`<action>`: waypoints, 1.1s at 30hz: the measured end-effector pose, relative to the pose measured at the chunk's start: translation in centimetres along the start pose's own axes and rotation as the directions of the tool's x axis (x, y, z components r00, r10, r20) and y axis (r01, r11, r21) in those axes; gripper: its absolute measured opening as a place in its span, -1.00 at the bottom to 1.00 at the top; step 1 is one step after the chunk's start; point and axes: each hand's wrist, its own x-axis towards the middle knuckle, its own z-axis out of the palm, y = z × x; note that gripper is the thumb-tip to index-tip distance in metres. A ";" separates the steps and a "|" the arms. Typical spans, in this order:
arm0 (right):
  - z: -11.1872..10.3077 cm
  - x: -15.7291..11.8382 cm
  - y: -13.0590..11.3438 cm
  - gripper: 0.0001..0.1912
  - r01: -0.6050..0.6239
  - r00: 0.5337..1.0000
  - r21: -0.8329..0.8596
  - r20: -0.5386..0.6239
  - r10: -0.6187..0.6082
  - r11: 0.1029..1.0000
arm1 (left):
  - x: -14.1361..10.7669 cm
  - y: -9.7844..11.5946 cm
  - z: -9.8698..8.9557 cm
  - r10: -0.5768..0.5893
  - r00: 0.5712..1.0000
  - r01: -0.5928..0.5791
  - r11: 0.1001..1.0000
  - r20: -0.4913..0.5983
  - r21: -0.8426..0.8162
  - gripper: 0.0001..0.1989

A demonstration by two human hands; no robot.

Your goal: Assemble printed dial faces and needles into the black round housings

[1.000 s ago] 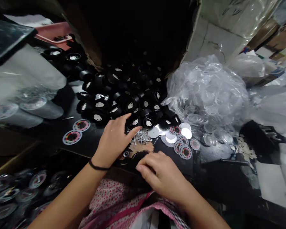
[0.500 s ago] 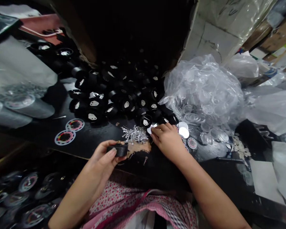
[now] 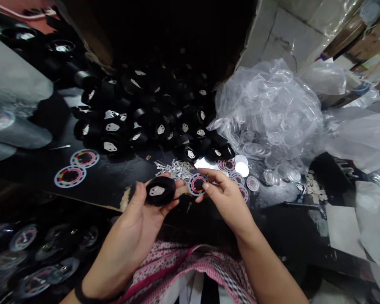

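Note:
My left hand (image 3: 142,219) holds a round black housing (image 3: 161,191), its open side with a pale metal plate facing up. A printed dial disc (image 3: 197,184) is pinched between the thumb and fingers of my right hand (image 3: 223,196), just right of the housing. Behind both hands lies a pile of small white pointers (image 3: 174,169). More dial discs (image 3: 237,178) and blank white discs (image 3: 241,165) rest beyond my right hand. Two overlapping dials (image 3: 70,176) lie on the table at the left.
Many black housings (image 3: 110,146) are heaped at the back by a dark open box. A clear plastic bag (image 3: 269,105) of transparent covers stands right of them. Small metal plates (image 3: 316,189) and a white sheet (image 3: 345,230) lie far right. Finished-looking dial units (image 3: 23,238) sit lower left.
My right hand has drawn back from the discs by the housings and now holds a dial disc. My left hand has tilted the black housing so its inside shows. The view has shifted slightly.

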 end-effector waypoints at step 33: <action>-0.2 -1.8 -1.5 -0.90 -0.011 0.998 -0.196 -0.059 -0.001 0.981 | -0.3 -3.5 -1.0 -0.024 0.958 -0.064 0.953 0.287 0.295 -0.69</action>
